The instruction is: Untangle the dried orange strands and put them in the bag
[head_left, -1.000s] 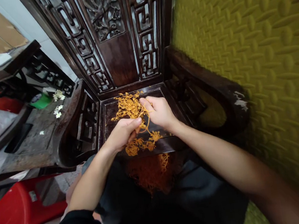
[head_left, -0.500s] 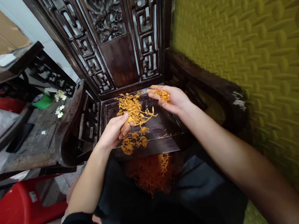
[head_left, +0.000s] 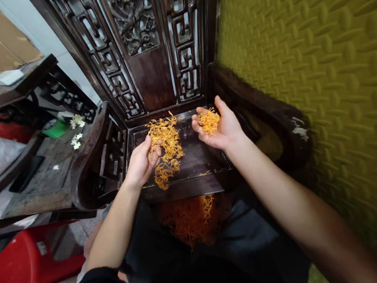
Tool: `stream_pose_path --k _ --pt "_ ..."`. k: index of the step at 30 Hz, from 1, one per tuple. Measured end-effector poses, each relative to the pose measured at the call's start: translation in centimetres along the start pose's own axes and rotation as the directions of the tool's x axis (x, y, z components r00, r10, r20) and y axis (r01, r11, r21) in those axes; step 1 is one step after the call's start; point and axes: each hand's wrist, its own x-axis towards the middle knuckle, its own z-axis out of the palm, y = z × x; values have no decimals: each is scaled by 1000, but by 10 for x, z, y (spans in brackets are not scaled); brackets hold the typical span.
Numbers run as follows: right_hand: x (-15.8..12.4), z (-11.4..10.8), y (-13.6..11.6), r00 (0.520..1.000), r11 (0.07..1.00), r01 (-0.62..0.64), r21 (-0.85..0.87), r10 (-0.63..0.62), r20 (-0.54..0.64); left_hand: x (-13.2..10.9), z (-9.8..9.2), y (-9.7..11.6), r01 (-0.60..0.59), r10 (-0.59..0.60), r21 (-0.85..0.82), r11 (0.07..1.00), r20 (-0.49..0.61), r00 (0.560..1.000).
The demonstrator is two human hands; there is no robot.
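Note:
A loose heap of orange-yellow, branching sprigs point(head_left: 169, 139) lies on the left part of a dark wooden chair seat point(head_left: 200, 158). My left hand point(head_left: 141, 160) is closed at the heap's left edge, thumb and fingers pinching some of these sprigs. To the right, my right hand point(head_left: 224, 128) is turned palm up with its fingers curled. A small clump of orange-yellow pieces point(head_left: 209, 121) rests in it, above the seat. What the sprigs are made of I cannot tell.
Between my legs, below the seat's edge, sits a larger orange-red mass of sprigs point(head_left: 190, 220). A carved chair back point(head_left: 154, 79) rises ahead. A yellow-green padded surface point(head_left: 302, 65) borders the right. At left are a green tape roll point(head_left: 55, 128) and a red plastic stool point(head_left: 28, 264).
My left hand has moved slightly left and up, and the long sprig stretching right from it has gone from there. My right hand has turned palm up, showing more of its clump.

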Motion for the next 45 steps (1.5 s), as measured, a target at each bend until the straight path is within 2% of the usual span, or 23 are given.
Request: stream_pose_path --k 4,9,12,14,16,18,19,21,23,24,26,28,30,31,33,35,38,40,42,43,45 --pt "-7 3 0 999 1000 -2 -19 3 44 5 4 -6 -28 27 17 999 33 999" --pt "-18 19 5 996 999 -32 35 29 80 8 10 -11 -97 87 162 982 66 994" --pt "-26 32 16 992 994 33 -109 -20 123 8 13 -13 -111 87 284 952 96 992" --pt "-30 38 22 983 925 172 -338 -137 126 8 15 -14 -134 91 364 922 132 987" --pt "-32 40 27 948 776 318 -544 -262 181 7 17 -14 -157 93 431 889 166 982" --pt "-32 41 29 913 661 408 -631 -315 260 6 19 -13 -147 65 468 872 187 980" --pt "-32 41 30 905 640 422 -642 -343 253 6 20 -12 -124 38 464 877 190 981" --pt "-32 43 33 886 647 413 -641 -449 117 5 22 -9 -58 -21 398 915 192 981" --pt "-31 46 35 827 686 397 -609 -556 -87 5 24 -6 -19 -38 285 958 193 980" --pt "-30 48 36 801 712 397 -580 -577 -160 5 25 -4 -17 -29 233 972 194 981" --pt "-26 47 32 780 766 402 -501 -573 -250 5 25 -2 -17 -15 164 986 190 982" --pt "-19 35 19 740 817 420 -395 -560 -372 7 23 -1 11 -30 105 994 179 983" --pt "-10 12 -3 656 841 469 -269 -536 -531 10 20 2 22 -24 12 1000 171 985" --pt "-7 -1 -15 630 840 496 -218 -521 -575 11 18 3 13 -5 -45 999 173 985" --pt "-4 -23 -32 683 852 516 -87 -471 -559 11 16 8 -16 44 -150 989 184 982" --pt "-7 -32 -37 778 899 435 -41 -399 -485 11 17 11 -17 59 -218 976 188 980" --pt "-16 -15 -21 907 951 299 -72 -307 -287 11 22 13 18 26 -268 963 160 987" --pt "-22 6 -3 965 964 220 -148 -237 -110 12 26 11 36 5 -291 956 138 990" --pt "-26 25 13 980 933 197 -302 -190 55 14 30 8 45 -9 -293 955 122 992" --pt "-27 32 19 973 889 230 -396 -197 123 14 31 7 51 -18 -282 958 118 993" --pt "-26 36 26 934 739 357 -572 -282 219 16 30 6 40 -19 -258 965 86 996"
